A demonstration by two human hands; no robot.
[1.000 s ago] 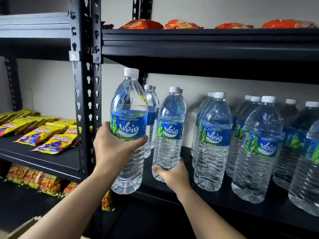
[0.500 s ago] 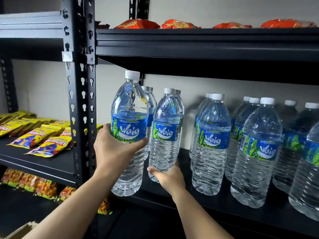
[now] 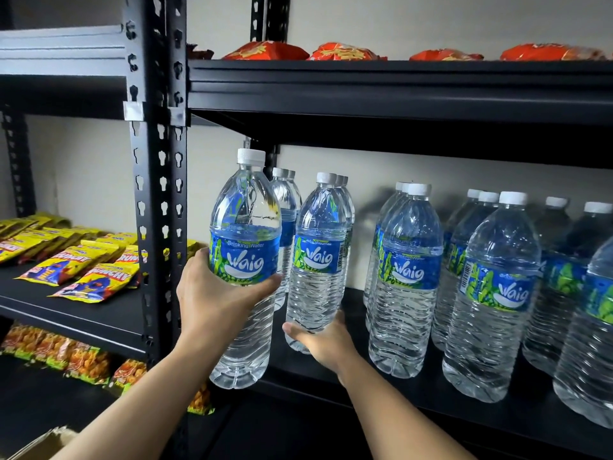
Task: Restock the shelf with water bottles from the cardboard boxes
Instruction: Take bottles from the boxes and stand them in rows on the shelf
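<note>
Here, two bottles in hand at the shelf

Nearest, a cardboard box [image 3: 43,441] corner shows below the shelf [image 3: 431,393]. The left hand [image 3: 215,300] grips a held bottle [image 3: 244,260] upright at the shelf's front left edge. The right hand [image 3: 323,341] clasps the base of a second bottle [image 3: 318,260] standing on the shelf. Further along it stand rows of bottles [image 3: 408,277]. Above lie red packets [image 3: 345,51].

Even, fairly bright indoor light; bottles [image 3: 404,277] throw soft shadows on the wall [image 3: 374,180]. Wide-angle bending at frame edges; upper right corner slightly smeared.
</note>
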